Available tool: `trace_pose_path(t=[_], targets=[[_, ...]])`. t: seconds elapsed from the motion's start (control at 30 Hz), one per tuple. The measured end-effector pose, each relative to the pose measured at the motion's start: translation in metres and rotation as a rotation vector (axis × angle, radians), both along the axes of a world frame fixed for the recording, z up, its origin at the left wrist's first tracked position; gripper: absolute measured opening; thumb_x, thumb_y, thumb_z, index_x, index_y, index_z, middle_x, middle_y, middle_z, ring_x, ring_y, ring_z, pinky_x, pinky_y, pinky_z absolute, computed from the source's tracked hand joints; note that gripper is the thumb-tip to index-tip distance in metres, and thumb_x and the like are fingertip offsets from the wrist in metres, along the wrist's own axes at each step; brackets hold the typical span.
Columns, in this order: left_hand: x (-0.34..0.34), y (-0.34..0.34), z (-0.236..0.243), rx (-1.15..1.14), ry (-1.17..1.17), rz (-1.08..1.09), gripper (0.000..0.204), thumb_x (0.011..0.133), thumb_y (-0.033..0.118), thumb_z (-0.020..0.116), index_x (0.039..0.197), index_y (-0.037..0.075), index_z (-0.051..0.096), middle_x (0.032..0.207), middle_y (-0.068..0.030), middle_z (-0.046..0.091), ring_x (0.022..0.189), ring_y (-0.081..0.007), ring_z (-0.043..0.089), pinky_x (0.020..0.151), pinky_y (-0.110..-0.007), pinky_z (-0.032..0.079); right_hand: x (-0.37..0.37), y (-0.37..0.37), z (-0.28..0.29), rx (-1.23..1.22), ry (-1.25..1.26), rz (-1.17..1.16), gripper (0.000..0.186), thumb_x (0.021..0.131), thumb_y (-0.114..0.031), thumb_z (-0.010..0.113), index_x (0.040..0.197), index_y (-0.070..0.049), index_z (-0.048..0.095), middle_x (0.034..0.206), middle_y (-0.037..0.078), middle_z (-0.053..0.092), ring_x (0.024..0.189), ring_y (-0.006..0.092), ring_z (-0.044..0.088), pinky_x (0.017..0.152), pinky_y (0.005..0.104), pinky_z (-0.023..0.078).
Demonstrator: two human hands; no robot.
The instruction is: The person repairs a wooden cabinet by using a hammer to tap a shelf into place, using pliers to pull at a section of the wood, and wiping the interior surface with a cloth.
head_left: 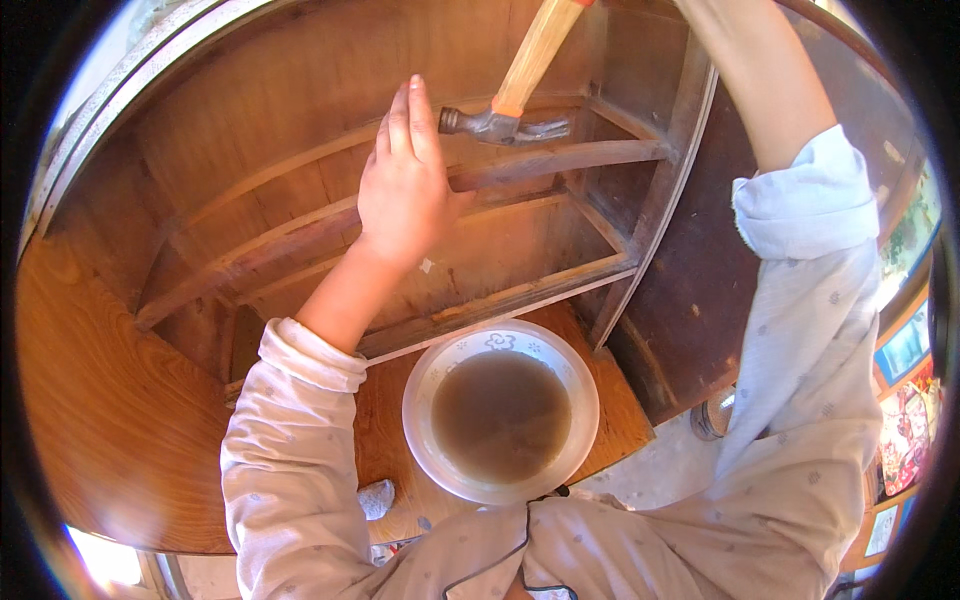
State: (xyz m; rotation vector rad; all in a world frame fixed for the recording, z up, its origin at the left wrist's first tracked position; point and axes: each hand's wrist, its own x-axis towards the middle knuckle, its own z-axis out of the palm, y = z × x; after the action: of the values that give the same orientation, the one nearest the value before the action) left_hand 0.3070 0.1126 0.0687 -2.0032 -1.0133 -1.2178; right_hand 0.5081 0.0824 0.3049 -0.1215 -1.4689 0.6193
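My left hand (405, 190) lies with its fingers stretched out against the crosspiece (560, 160) of a brown wooden cabinet frame (290, 215). Its thumb points right along that wood. Just right of the fingertips is the steel head of a claw hammer (505, 122), its striking face toward them. The hammer's pale wooden handle slants up to the top edge, where a bit of red shows. My right forearm (765, 70) reaches up past the same edge, so my right hand and its hold are out of the picture.
A white enamel-look basin (420, 400) of murky brown water stands on a wooden board (620, 420) close to my body. Beside it lies a crumpled grey cloth-like lump (376, 499). A dark panel (700, 290) rises at right, a curved wooden surface (110, 420) spreads at left.
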Motion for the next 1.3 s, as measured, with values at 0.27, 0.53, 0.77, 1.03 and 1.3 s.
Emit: trace_pose_path(t=[0.27, 0.53, 0.77, 1.03, 1.3], targets=[[0.002, -0.004, 0.002, -0.142, -0.011, 0.052, 0.123, 0.054, 0.023, 0.09, 0.146, -0.004, 0.012, 0.134, -0.0258, 0.041, 0.114, -0.0411, 0.053, 0.093, -0.041, 0.049, 0.018, 0.012, -0.035, -0.042, 0.317, -0.037, 0.015, 0.084, -0.017, 0.058, 0.073, -0.014, 0.048, 0.053, -0.003, 0.041, 0.049, 0.0129, 0.044, 0.052, 0.0304, 0.04], [0.005, -0.005, 0.003, -0.041, -0.026, 0.094, 0.122, 0.051, 0.023, 0.092, 0.145, -0.002, 0.019, 0.14, -0.0243, 0.033, 0.127, -0.0416, 0.038, 0.102, -0.044, 0.042, 0.029, 0.02, -0.059, -0.061, 0.452, 0.018, 0.014, 0.083, -0.016, 0.058, 0.073, -0.015, 0.048, 0.053, -0.004, 0.04, 0.048, 0.0114, 0.041, 0.051, 0.029, 0.04], [0.005, -0.003, 0.003, 0.049, 0.008, 0.033, 0.12, 0.052, 0.024, 0.09, 0.145, -0.002, 0.019, 0.141, -0.0243, 0.029, 0.128, -0.041, 0.036, 0.103, -0.045, 0.04, 0.05, 0.019, -0.089, -0.086, 0.529, 0.137, 0.019, 0.084, -0.017, 0.056, 0.067, -0.016, 0.045, 0.052, -0.006, 0.039, 0.046, 0.0093, 0.039, 0.049, 0.0262, 0.038], [0.005, -0.003, 0.0, -0.064, -0.035, -0.014, 0.123, 0.052, 0.022, 0.091, 0.146, -0.002, 0.015, 0.135, -0.0242, 0.037, 0.118, -0.0406, 0.048, 0.095, -0.041, 0.047, 0.074, 0.024, -0.073, -0.127, 0.397, 0.182, 0.022, 0.085, -0.015, 0.053, 0.066, -0.017, 0.044, 0.049, -0.007, 0.037, 0.043, 0.0073, 0.037, 0.049, 0.0254, 0.038], [0.0, 0.005, 0.001, 0.157, 0.028, 0.0, 0.109, 0.049, 0.025, 0.092, 0.133, -0.006, 0.029, 0.112, -0.023, 0.053, 0.1, -0.0402, 0.057, 0.085, -0.045, 0.049, 0.063, 0.035, -0.065, -0.117, 0.328, 0.258, 0.02, 0.086, -0.018, 0.054, 0.068, -0.016, 0.045, 0.049, -0.007, 0.038, 0.043, 0.0098, 0.04, 0.05, 0.0271, 0.04]])
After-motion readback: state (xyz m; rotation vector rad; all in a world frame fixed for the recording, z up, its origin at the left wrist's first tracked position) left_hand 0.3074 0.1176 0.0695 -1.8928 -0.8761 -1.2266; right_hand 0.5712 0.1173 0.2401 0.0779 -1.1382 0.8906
